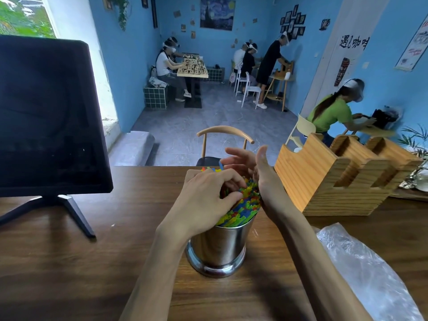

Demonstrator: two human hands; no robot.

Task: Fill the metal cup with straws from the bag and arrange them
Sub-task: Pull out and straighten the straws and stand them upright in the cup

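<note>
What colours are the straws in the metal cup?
Mixed blue, green, yellow and red straws in the head view.

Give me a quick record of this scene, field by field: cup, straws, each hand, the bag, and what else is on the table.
cup: metal cup upright on the wooden table, packed full
straws: coloured straws stand in the cup, leaning away from the camera
left hand: left hand lies on the straw tops, fingers curled into them
right hand: right hand open, palm against the bundle's right side
bag: clear plastic bag lies flat to the right of the cup
other: dark monitor at left, wooden organiser at right
</note>
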